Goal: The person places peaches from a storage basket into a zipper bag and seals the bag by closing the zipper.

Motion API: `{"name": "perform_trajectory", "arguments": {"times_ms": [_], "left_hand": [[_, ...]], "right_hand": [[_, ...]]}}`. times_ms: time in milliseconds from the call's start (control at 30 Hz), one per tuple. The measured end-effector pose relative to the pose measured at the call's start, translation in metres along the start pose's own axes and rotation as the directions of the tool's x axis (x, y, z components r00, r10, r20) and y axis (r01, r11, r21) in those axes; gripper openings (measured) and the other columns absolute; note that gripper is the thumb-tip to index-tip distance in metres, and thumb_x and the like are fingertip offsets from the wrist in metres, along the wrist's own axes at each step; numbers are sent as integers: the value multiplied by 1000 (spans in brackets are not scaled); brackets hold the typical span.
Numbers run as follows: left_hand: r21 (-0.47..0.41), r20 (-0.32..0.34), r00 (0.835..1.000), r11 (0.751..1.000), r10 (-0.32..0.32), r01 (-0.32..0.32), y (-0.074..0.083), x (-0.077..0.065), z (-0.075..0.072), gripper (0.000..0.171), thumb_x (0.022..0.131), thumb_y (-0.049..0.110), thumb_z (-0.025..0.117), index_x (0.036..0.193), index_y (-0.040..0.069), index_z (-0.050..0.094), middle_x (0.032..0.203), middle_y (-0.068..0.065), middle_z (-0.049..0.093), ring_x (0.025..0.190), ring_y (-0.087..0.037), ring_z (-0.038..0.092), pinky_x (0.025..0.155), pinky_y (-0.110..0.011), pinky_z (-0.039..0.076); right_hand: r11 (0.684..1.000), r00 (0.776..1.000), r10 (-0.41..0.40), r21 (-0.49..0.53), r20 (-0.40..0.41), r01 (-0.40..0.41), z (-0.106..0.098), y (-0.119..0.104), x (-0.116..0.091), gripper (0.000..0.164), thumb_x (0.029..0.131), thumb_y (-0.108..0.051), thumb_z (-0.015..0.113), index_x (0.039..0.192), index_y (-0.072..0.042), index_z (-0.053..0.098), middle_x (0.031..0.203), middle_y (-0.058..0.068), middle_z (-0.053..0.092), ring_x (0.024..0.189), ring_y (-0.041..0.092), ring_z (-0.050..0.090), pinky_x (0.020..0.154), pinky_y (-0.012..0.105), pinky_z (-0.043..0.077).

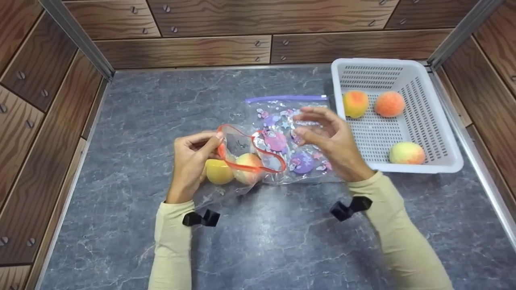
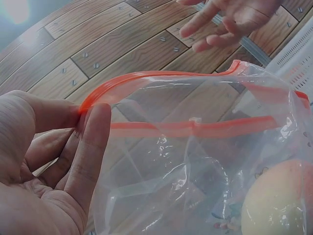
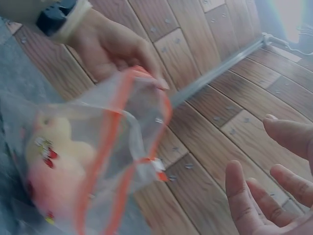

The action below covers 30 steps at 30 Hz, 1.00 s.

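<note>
My left hand (image 1: 189, 161) pinches the red-orange rim of a clear zip bag (image 2: 161, 191) between thumb and fingers. The bag's mouth gapes wide. Inside it lie a yellow fruit (image 1: 219, 172) and a pale peach (image 1: 248, 167), low in the bag. My right hand (image 1: 332, 141) hovers to the right of the bag with fingers spread and nothing in them; in the right wrist view its fingertips (image 3: 237, 181) stand apart from the red-orange rim. Beneath the right hand lies a flat clear bag (image 1: 274, 141) with a purple zip and pink and purple prints.
A white slotted basket (image 1: 437, 121) stands at the right, holding an orange-yellow peach (image 1: 355, 104), an orange peach (image 1: 390, 104) and a pale peach (image 1: 407, 153). Wood-patterned walls (image 1: 209, 52) border the dark grey marbled table (image 1: 282, 241) at the back and sides.
</note>
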<state>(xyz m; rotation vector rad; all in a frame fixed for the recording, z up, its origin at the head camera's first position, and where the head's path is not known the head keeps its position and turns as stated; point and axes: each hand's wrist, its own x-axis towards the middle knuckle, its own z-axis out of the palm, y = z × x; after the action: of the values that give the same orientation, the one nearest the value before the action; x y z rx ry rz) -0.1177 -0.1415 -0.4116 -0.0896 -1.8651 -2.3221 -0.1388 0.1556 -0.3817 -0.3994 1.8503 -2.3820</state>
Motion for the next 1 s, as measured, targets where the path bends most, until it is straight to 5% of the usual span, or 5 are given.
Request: {"name": "perform_trajectory", "arguments": {"times_ms": [400,567,633,733,1000], "left_hand": [[9,-2,1000,1000,-7,7,-1,-1,0,15,90,2,73,94,-13,74,81,-25,69,59,-16,64,53,-28,59],[9,9,1000,1000,5,-5,-1,0,2,16,90,3,74,93,-13,74,85,-24,70,58,-15,65,53,-29,59],[9,14,1000,1000,9,-10,-1,0,2,17,90,2,74,93,-15,73,86,-21,71,58,-15,65,53,-29,59],[11,10,1000,1000,7,-7,-1,-1,2,16,90,1,74,93,-14,74,86,-18,71,58,-15,65,53,-29,59],[14,-3,1000,1000,-9,9,0,-2,3,9,89,1,74,92,-8,77,89,-24,69,58,-16,65,53,-29,59]], "right_hand": [[982,972,-165,-121,-167,146,-53,-38,18,45,87,9,72,129,2,60,127,24,60,102,31,66,82,36,61],[933,946,-198,-345,-256,102,-83,-44,20,48,83,-2,82,128,-5,64,128,15,60,106,28,65,87,27,55],[876,942,-178,-482,-285,19,-97,-46,20,52,83,-10,84,131,-8,63,129,10,60,108,24,63,89,25,51],[732,939,-124,-668,-321,-131,-118,-49,20,64,83,-22,86,139,-10,58,133,8,57,112,22,58,91,26,48],[328,949,33,-893,-315,-308,-173,-48,13,94,80,-35,88,151,2,38,149,35,39,132,53,38,106,68,32]]}}
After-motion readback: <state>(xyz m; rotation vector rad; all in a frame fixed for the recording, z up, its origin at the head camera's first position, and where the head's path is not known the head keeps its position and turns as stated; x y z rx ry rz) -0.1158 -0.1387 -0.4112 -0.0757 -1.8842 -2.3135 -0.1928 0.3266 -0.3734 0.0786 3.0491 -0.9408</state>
